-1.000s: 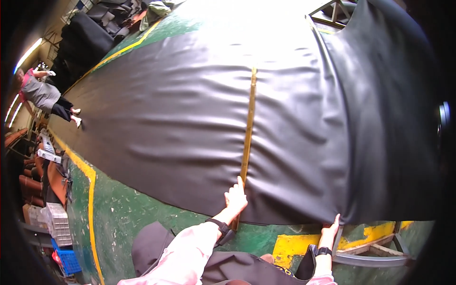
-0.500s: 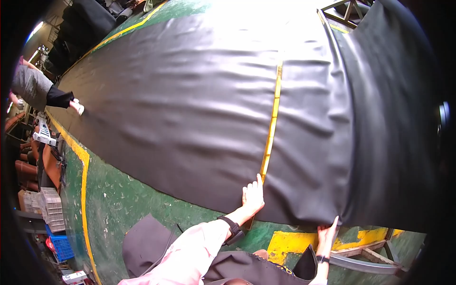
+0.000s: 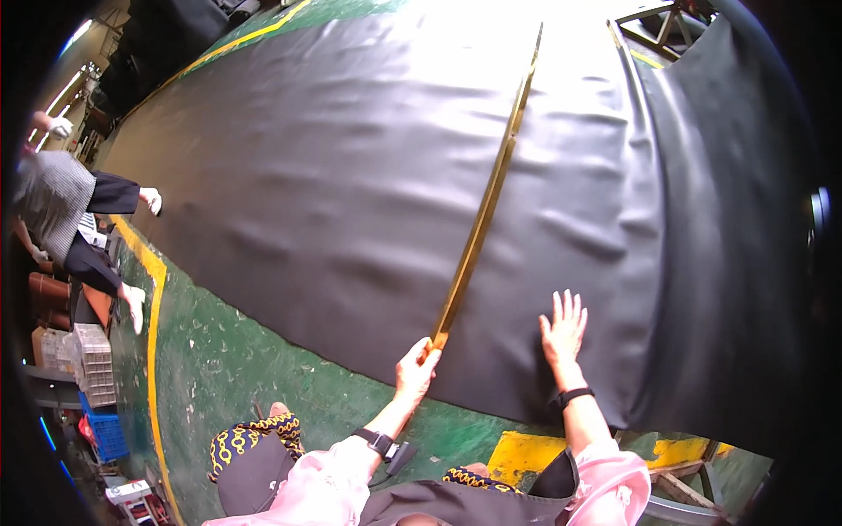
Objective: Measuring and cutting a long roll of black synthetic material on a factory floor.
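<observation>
A wide sheet of black, leather-like material (image 3: 289, 202) is spread over the floor, with soft wrinkles across it. A long, thin yellow-brown stick (image 3: 487, 210) runs across the sheet from near to far. My left hand (image 3: 415, 373) is closed round its near end, by the sheet's front edge. To the right, my right hand (image 3: 564, 333) is open with fingers spread, over the sheet; whether the palm presses on it I cannot tell. The stick looks raised or tilted, but any gap beneath it is not clear.
A raised black fold (image 3: 728, 237) borders the sheet on the right. A metal frame (image 3: 693, 482) stands low at the right. Another person (image 3: 61, 202) is at the sheet's far left edge. Crates (image 3: 95, 364) and a blue basket (image 3: 107, 436) sit at the left.
The stick's near end has swung left with my left hand, now gripping it instead of pressing it. My right hand has moved from the sheet's edge up over it. The other person has shifted.
</observation>
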`<act>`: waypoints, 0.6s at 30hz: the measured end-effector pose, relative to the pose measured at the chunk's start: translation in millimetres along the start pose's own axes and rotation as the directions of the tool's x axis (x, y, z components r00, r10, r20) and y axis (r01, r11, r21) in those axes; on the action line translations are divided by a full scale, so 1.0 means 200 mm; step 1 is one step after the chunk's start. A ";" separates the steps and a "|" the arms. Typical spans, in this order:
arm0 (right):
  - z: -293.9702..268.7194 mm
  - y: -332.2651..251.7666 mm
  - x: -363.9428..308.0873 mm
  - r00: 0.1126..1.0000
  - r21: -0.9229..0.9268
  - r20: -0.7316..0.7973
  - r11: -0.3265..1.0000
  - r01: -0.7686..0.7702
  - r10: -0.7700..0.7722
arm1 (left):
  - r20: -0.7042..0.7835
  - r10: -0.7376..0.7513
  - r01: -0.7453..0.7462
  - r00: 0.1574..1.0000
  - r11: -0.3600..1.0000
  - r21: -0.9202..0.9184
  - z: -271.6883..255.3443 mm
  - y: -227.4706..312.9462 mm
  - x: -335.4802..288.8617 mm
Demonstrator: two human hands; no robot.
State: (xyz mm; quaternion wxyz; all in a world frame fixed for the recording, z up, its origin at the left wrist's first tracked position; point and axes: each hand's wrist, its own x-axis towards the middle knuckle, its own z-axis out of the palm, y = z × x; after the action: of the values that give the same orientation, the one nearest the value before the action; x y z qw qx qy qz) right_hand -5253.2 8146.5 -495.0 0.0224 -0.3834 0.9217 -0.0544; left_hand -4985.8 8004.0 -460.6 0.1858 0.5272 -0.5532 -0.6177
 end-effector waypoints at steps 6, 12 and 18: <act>0.11 0.38 -0.03 0.942 -0.303 0.003 0.898 -0.319 0.335 | -0.270 0.088 -0.050 0.959 0.988 0.145 -0.32 -0.04 0.03; 0.11 0.57 -0.14 0.946 -0.282 -0.053 0.904 -0.321 0.320 | -0.301 0.492 -0.085 0.817 0.619 0.781 -0.41 -0.09 0.27; 0.11 0.55 -0.13 0.944 -0.270 -0.063 0.905 -0.328 0.323 | -0.149 0.500 -0.249 0.853 0.641 0.726 -0.15 -0.06 0.34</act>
State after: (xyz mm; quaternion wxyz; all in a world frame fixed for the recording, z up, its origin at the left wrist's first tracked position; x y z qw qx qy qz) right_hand -5310.2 8239.6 -529.0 -0.0304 -0.2230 0.9713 0.0764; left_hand -4981.0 7938.8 -497.0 0.1959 0.5263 -0.7984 -0.2172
